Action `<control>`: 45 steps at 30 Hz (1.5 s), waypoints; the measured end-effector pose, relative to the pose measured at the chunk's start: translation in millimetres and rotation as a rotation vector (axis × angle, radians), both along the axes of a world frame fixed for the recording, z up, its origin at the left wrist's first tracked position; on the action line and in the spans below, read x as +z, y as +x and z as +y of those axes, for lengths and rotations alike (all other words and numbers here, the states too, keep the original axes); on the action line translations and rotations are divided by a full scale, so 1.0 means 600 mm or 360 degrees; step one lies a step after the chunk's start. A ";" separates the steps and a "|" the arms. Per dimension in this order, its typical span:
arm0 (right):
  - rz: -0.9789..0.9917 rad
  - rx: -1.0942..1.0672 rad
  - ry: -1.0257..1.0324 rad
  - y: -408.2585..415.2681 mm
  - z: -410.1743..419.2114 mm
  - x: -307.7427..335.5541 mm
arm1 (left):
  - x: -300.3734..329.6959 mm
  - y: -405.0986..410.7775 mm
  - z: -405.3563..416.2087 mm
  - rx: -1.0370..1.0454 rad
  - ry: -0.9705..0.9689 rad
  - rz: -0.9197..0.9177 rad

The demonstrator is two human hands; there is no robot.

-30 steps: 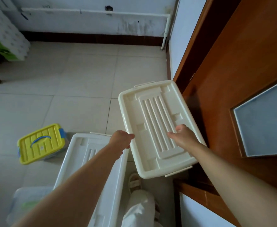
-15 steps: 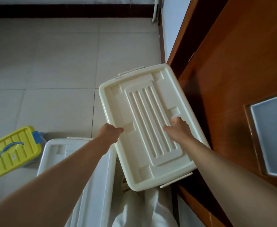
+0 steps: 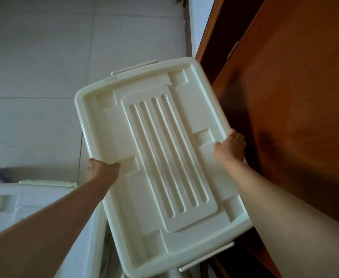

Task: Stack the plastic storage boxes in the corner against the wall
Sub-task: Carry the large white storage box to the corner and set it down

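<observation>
Both hands clamp the cream storage box [image 3: 160,163] at frame centre: left hand [image 3: 100,171] on one long edge, right hand [image 3: 229,146] opposite. Best keep it level, clearing the wooden door [image 3: 295,97].

Open grey tiled floor [image 3: 44,77] ahead-left; brown wooden door [image 3: 295,97] blocks right; white ribbed plastic box [image 3: 24,201] obstructs lower left.
</observation>
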State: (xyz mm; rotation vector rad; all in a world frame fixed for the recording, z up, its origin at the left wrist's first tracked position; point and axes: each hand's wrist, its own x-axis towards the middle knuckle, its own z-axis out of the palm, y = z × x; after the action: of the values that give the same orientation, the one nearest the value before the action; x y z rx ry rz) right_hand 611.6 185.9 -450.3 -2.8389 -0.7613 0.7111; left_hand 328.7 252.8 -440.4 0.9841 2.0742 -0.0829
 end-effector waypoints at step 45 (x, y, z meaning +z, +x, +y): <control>-0.0235 -0.0157 0.0130 0.053 0.057 -0.021 | -0.048 -0.060 0.076 0.0411 0.0094 -0.0017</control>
State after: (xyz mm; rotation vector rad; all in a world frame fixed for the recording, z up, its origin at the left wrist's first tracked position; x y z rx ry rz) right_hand 643.1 220.4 -462.8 -2.8547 -0.6483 0.4506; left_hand 292.8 298.5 -469.1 0.7416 2.1862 0.1174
